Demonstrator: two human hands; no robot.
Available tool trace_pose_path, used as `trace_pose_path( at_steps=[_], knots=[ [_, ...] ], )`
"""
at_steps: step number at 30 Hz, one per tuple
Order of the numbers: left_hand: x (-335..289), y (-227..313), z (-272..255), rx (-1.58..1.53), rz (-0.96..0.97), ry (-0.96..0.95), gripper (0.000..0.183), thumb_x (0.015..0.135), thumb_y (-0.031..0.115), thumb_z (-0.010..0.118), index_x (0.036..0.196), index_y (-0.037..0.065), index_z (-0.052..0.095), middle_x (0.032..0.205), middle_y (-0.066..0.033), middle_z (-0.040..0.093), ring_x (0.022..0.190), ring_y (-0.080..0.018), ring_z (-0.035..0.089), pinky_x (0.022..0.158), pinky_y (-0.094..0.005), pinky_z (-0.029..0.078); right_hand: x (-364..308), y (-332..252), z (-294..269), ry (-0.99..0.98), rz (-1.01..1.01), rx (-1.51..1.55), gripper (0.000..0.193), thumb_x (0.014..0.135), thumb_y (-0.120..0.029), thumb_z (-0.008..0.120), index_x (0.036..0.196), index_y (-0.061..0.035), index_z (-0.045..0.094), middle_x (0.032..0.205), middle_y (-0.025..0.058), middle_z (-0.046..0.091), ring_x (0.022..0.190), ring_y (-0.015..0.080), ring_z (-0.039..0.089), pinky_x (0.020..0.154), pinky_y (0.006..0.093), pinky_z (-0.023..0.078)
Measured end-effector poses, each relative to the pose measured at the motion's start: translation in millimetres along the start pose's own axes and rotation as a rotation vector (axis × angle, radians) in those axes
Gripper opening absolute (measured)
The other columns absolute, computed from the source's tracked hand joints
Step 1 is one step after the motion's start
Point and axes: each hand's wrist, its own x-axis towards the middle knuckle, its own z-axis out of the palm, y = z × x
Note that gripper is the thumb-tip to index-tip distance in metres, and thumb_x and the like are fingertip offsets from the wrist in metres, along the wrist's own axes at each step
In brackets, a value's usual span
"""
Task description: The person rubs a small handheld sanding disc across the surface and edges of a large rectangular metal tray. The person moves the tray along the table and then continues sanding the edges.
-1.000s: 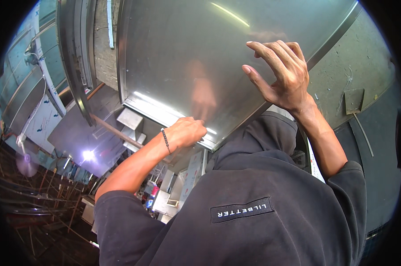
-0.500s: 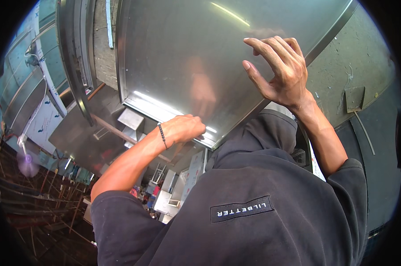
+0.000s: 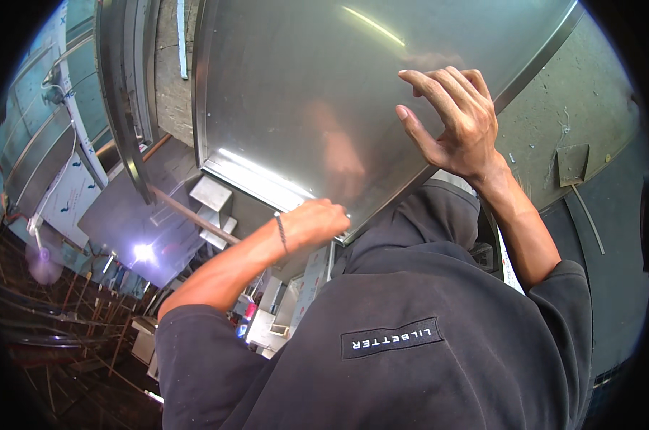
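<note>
A large brushed-steel panel (image 3: 267, 86) with raised edges fills the upper middle and reflects my hands. My left hand (image 3: 316, 221), with a dark beaded bracelet (image 3: 281, 232) on its wrist, is closed over the panel's near edge, close to its near corner. Its fingertips are hidden, so what they hold cannot be made out. Over the panel's right side my right hand (image 3: 457, 122) is raised, its fingers loosely bent and apart, with nothing in it.
Metal frame posts (image 3: 120, 107) stand left of the panel, beside a brown bar (image 3: 195, 215) and box-shaped metal pieces (image 3: 211, 193). A purple fan (image 3: 43, 264) is farther left, near a bright light (image 3: 144, 252). On the right floor lies a square pan with a thin handle (image 3: 573, 165).
My left hand has slid right along the panel's near edge toward the corner. My right hand has dropped slightly, still open. A bright light has appeared at the left.
</note>
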Motion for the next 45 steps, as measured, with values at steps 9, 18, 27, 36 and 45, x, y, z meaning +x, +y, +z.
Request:
trace_pose_path(
  at_steps=[9, 18, 27, 36, 45],
  knots=[
    [-108, -72, -39, 0.363, -0.294, 0.257, 0.014, 0.080, 0.018, 0.067, 0.076, 0.006, 0.072, 0.089, -0.0165, 0.068, 0.080, -0.0319, 0.071, 0.068, -0.0424, 0.057, 11, -21, 4, -0.114, -0.043, -0.042, 0.021, 0.082, -0.018, 0.075, 0.100, -0.0088, 0.069, 0.091, 0.0048, 0.066, 0.088, 0.0212, 0.063, 0.082, 0.0356, 0.045],
    [-170, 9, -39, -0.090, -0.531, 1.191, 0.015, 0.085, -0.001, 0.067, 0.099, 0.004, 0.070, 0.090, -0.0111, 0.063, 0.079, -0.0315, 0.066, 0.067, -0.0418, 0.050, -85, -150, 130, -1.237, 0.507, 0.497, 0.037, 0.093, -0.037, 0.067, 0.103, -0.0021, 0.072, 0.108, 0.0214, 0.070, 0.107, 0.0380, 0.066, 0.093, 0.0454, 0.053],
    [-166, 40, 70, -0.515, -0.630, 1.556, 0.013, 0.090, 0.001, 0.066, 0.103, 0.001, 0.070, 0.092, -0.0110, 0.066, 0.078, -0.0264, 0.064, 0.067, -0.0362, 0.049, -104, -175, 137, -1.260, 0.555, 0.261, 0.034, 0.088, -0.030, 0.073, 0.106, -0.0017, 0.072, 0.104, 0.0208, 0.072, 0.103, 0.0357, 0.069, 0.091, 0.0444, 0.054],
    [-160, 40, 123, -0.593, -0.627, 1.760, 0.012, 0.091, 0.004, 0.065, 0.103, 0.003, 0.069, 0.091, -0.0113, 0.065, 0.079, -0.0315, 0.065, 0.068, -0.0408, 0.050, -98, -168, 141, -1.260, 0.593, 0.347, 0.038, 0.083, -0.028, 0.076, 0.108, 0.0006, 0.072, 0.098, 0.0211, 0.073, 0.094, 0.0312, 0.072, 0.086, 0.0399, 0.055],
    [-148, 38, 152, -0.635, -0.618, 1.852, 0.013, 0.091, 0.004, 0.065, 0.104, 0.003, 0.069, 0.092, -0.0117, 0.066, 0.082, -0.0325, 0.065, 0.070, -0.0407, 0.050, -93, -159, 151, -1.260, 0.541, 0.377, 0.035, 0.086, -0.027, 0.072, 0.107, 0.0010, 0.072, 0.096, 0.0181, 0.074, 0.090, 0.0280, 0.071, 0.083, 0.0384, 0.054]
  ],
)
